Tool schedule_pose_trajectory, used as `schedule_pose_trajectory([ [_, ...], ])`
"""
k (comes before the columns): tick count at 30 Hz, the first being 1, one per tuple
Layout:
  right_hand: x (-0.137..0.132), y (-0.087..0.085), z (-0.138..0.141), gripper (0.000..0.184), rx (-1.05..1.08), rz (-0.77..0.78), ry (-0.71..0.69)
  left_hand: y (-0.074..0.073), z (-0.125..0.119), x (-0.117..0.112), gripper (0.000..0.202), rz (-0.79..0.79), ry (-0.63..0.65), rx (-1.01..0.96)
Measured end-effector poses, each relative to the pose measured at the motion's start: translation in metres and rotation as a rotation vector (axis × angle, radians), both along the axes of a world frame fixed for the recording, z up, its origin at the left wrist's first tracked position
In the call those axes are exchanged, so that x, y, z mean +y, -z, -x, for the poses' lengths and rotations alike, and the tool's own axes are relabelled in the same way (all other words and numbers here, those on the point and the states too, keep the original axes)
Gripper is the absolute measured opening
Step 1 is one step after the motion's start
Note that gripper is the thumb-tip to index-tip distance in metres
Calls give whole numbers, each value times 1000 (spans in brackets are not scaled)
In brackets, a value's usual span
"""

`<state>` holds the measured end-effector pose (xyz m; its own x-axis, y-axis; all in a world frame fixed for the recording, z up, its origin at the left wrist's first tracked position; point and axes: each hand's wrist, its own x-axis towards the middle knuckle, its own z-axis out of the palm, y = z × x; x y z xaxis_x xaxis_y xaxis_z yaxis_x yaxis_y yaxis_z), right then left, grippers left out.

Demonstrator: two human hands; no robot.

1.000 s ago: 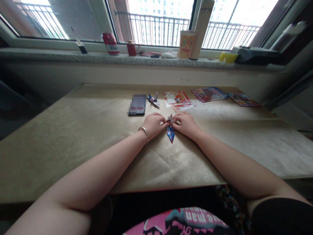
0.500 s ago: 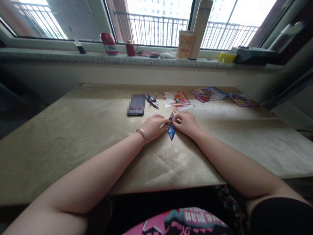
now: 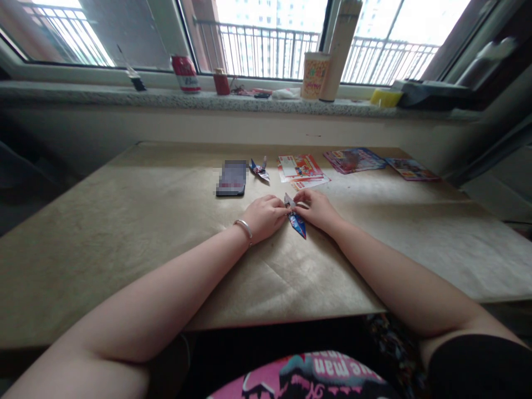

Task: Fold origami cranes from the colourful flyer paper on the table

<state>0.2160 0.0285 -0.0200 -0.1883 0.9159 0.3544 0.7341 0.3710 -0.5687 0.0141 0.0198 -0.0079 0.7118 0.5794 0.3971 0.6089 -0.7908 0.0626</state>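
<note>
A piece of folded paper (image 3: 297, 224), blue and patterned with a paler upper tip, lies slanted between my hands over the table. My left hand (image 3: 266, 217), with a silver bracelet at the wrist, pinches its left side. From the right, my right hand (image 3: 315, 208) grips the same paper near its middle between thumb and fingers. Fingertips cover part of the folds. Beyond my hands rests a folded paper crane (image 3: 260, 170), blue and white, beside a dark phone (image 3: 233, 178) whose screen is blurred out.
Red and white printed sheets (image 3: 302, 168) lie past my hands. Farther right are a stack of colourful sheets (image 3: 353, 159) and another stack (image 3: 412, 169). The windowsill (image 3: 249, 103) holds a red can (image 3: 185, 73), a paper cup (image 3: 315, 76) and a yellow object (image 3: 386, 98).
The folded paper has turned, its lower blue tip swinging to the right and its upper tip to the left. Both hands have shifted slightly and keep hold of it.
</note>
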Motion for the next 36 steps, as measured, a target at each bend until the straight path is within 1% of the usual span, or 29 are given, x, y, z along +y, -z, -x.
schedule_pose_trajectory([
  [2, 0, 0, 0, 10, -52, -6, -12, 1, 1, 0, 27, 18, -26, -10],
  [3, 0, 0, -1, 9, -80, -11, -13, 1, 1, 0, 27, 23, -34, -19],
  [7, -4, -4, 0, 14, -174, -57, 20, 1, 1, 1, 27, 52, -5, -38],
  [10, -11, -9, 2, 15, -259, -135, 33, 0, 1, 2, 29, 88, 20, -29],
  [14, -18, -14, 4, 16, -321, -208, 58, 1, 0, 5, 28, 132, 0, -22],
  [18, -17, -11, 2, 14, -287, -213, 62, 1, 0, 5, 28, 158, -10, -24],
  [22, -10, -3, -1, 10, -160, -146, -41, -1, 1, 2, 29, 159, -46, -29],
  [24, -8, -1, -2, 9, -131, -125, -84, -1, 1, 2, 30, 167, -57, -29],
  [30, -7, -2, -1, 8, -144, -91, -93, 0, 1, 5, 31, 209, -88, -57],
  [33, -7, -3, -1, 6, -154, -108, -86, 2, 1, 7, 28, 217, -100, -80],
  [36, -7, -4, -5, 8, -154, -110, -108, 3, 3, 8, 27, 235, -118, -91],
])
